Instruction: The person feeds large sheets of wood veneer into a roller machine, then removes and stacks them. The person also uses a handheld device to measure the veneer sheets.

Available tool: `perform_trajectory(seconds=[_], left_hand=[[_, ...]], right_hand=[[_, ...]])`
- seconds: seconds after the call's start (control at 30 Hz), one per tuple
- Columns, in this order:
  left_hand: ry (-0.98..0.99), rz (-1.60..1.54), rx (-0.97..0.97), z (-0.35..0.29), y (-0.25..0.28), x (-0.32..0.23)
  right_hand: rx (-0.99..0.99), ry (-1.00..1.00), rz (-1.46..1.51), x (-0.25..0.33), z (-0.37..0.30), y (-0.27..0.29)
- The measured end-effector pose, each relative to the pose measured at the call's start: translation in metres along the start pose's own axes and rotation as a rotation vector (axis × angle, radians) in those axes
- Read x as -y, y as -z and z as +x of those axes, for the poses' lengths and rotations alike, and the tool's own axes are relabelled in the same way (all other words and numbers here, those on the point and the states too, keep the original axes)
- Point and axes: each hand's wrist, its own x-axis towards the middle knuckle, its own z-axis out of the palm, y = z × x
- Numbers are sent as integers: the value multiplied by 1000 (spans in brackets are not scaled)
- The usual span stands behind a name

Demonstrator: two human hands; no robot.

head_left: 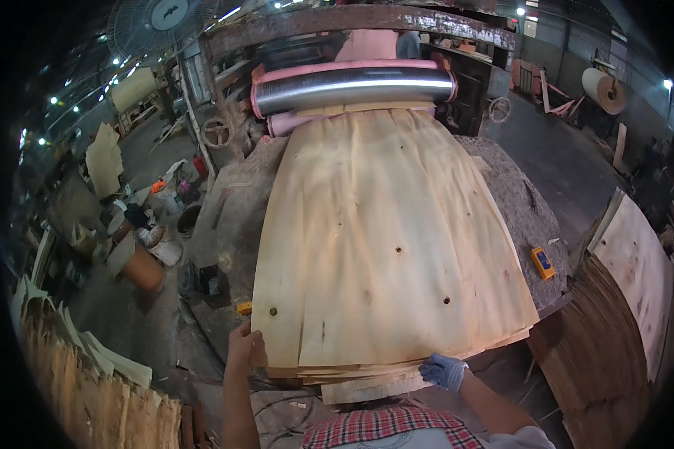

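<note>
A stack of thin pale wood veneer sheets (374,247) lies in front of me, with dark knots and a rippled top sheet. Its far end reaches a shiny metal roller (356,88) set between pink rollers. My left hand (243,346), bare, is closed on the near left corner of the top veneer sheet. On my right hand (443,372) is a blue and white glove; its fingers close over the near edge of the sheets, right of the middle. Below that edge a paler piece of veneer (371,390) sticks out towards me.
A yellow handheld device (543,263) rests on the table's right side. Veneer piles stand at the right (599,337) and lower left (90,382). Buckets (161,245) and clutter lie on the left floor. Handwheels (217,133) flank the roller machine; a fan (163,19) stands far left.
</note>
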Motion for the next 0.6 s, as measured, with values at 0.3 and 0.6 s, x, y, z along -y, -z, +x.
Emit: perform_trajectory(seconds=[0.3, 0.6], left_hand=[[-294, -668, 166, -46, -10, -102], [-108, -739, 132, 21, -36, -38]], right_hand=[[144, 11, 326, 8, -21, -61], [-203, 436, 216, 100, 66, -63]])
